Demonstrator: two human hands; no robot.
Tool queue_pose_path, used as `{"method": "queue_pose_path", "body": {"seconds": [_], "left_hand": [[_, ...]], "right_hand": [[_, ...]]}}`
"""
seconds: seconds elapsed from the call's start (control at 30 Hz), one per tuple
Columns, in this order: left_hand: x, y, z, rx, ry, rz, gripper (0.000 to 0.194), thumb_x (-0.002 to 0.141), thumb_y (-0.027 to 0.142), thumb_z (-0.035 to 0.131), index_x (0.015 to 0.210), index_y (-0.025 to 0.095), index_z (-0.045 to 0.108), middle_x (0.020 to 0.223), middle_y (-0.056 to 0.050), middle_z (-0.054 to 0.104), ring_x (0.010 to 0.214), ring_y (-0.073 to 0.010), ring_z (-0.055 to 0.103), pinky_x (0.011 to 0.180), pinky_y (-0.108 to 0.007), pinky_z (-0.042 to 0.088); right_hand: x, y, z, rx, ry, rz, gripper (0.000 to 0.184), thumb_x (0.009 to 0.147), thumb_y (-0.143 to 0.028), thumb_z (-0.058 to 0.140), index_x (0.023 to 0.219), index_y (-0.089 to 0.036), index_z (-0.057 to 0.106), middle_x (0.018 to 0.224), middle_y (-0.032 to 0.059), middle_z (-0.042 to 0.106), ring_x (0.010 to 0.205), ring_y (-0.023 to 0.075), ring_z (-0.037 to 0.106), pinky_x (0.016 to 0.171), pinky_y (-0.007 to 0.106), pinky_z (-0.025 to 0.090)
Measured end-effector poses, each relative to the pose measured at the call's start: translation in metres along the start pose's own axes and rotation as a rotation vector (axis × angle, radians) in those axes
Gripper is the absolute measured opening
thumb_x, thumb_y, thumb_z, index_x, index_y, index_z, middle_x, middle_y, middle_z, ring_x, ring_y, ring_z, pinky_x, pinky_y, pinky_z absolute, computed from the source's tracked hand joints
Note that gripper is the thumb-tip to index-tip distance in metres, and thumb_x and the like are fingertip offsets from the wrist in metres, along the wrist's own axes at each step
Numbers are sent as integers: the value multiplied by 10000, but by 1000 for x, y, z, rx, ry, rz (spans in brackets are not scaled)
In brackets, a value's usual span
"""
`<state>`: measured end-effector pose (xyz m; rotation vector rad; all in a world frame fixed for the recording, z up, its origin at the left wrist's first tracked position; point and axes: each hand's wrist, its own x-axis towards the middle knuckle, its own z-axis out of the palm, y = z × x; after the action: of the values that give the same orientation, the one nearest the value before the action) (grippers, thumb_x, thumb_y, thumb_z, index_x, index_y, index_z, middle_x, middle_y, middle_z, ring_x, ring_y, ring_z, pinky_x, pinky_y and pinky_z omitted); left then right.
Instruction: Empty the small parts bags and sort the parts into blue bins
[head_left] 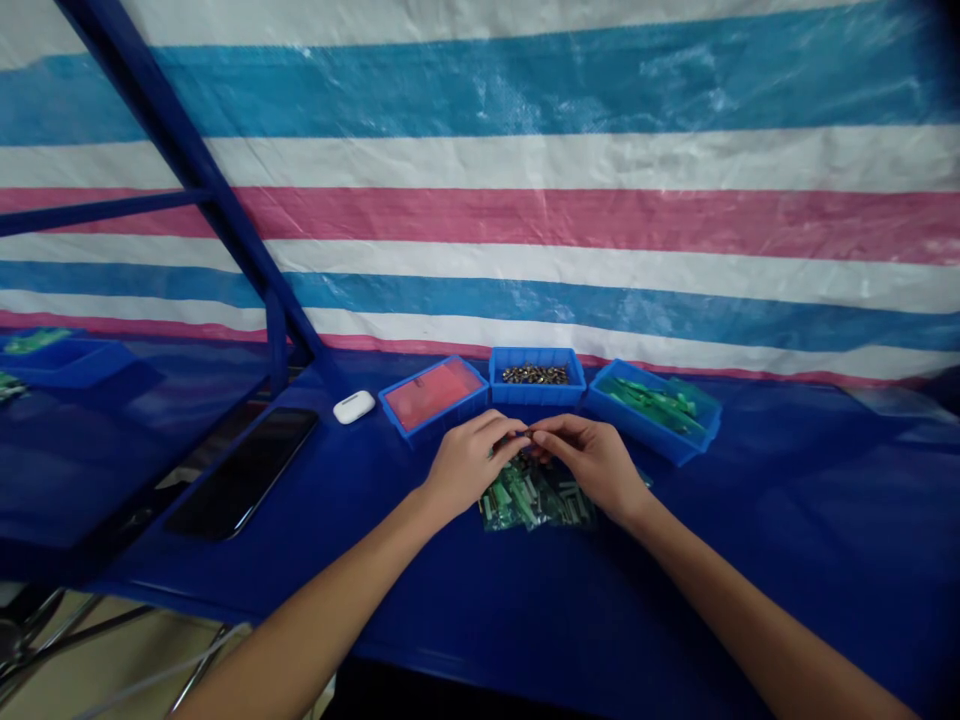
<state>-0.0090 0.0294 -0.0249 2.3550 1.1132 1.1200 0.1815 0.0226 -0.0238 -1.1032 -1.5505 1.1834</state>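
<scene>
My left hand point(474, 462) and my right hand point(594, 462) meet at the fingertips, both pinched. Between them is a small dark metal part point(529, 434), mostly hidden by the fingers, so its exact kind does not show. Just below the hands lies a pile of small clear bags point(525, 498) with green and silvery pieces in them. Behind the hands stands a blue bin of small metal parts point(535, 375), brassy and dark. To its right a tilted blue bin point(679, 452) carries green strips or bags point(652, 402).
On the left a blue bin point(409, 436) holds something flat and red point(435, 394). A white earbud case point(353, 406) and a black phone point(244, 474) lie further left. A blue metal frame point(187, 150) rises before a striped sheet point(525, 220). Another blue bin point(82, 365) stands far left.
</scene>
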Motion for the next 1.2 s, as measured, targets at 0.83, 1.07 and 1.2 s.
{"method": "queue_pose_path", "body": {"seconds": [0.83,1.07,1.2], "left_hand": [[3,4,-8,142,98,-91,288,998,330,379,1053,200,630,921,-18,663,681,-113,581,683,-244,433],[5,-1,-10,336,48,-159,408,1008,373,314,827,175,621,742,-21,662,611,-133,578,565,-245,339],[5,-3,-9,428,31,-194,463,1004,413,302,704,177,565,644,-15,620,554,-136,547,515,-259,248]], "right_hand": [[8,-24,-4,-602,264,-281,310,946,-340,425,689,-187,508,594,-12,520,553,120,468,542,246,324],[56,-37,-24,-1114,491,-158,404,899,-521,487,678,-192,566,609,44,588,531,157,476,513,271,214],[37,-24,-24,-1091,178,-133,363,925,-458,474,701,-201,597,608,31,597,547,164,512,529,280,280]]}}
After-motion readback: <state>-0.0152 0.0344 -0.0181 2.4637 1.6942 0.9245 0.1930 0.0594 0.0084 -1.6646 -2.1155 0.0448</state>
